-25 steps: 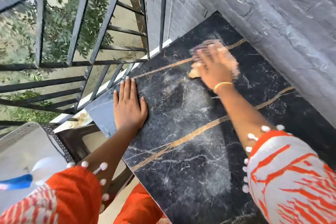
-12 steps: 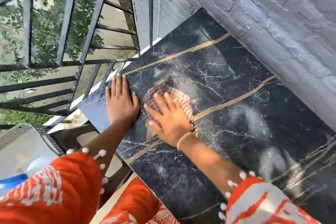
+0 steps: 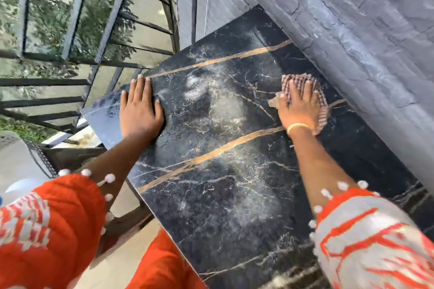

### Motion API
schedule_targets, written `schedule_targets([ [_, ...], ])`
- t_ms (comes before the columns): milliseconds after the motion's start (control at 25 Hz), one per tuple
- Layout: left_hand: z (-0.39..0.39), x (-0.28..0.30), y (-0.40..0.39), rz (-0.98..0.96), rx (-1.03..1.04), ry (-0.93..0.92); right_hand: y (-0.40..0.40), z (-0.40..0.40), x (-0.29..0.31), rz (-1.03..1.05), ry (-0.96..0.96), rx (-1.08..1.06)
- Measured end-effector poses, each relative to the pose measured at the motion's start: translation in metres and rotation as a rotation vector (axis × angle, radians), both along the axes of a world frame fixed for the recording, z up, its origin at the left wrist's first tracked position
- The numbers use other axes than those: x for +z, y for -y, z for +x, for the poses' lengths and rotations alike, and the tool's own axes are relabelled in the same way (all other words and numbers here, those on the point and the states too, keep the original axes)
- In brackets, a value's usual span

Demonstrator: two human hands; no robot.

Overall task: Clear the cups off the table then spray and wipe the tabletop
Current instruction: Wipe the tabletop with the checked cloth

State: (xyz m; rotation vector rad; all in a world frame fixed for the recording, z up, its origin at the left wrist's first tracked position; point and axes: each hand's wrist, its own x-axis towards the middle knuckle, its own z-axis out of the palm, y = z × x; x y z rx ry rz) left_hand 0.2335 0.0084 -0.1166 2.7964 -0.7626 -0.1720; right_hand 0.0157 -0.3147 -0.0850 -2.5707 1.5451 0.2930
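Wiping stage: right hand [image 3: 298, 110], fingers straight, presses checked cloth [image 3: 320, 98] flat on black marble bench [image 3: 234, 195] near the wall, left hand [image 3: 140, 110] flat, bracing; hazy smears mid-top want overlapping firm passes; no cups in view.

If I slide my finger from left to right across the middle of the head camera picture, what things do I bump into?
Black metal railing → left hand pressed flat on the black marble tabletop with gold veins → right hand pressing the checked cloth → grey stone wall.
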Motion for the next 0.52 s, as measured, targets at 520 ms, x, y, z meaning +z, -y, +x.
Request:
schedule_targets([
  [520, -0.039, 0.003, -0.085, -0.010, 0.259, -0.012, -0.152, -0.018, -0.002, -0.009, 0.109, 0.752],
])
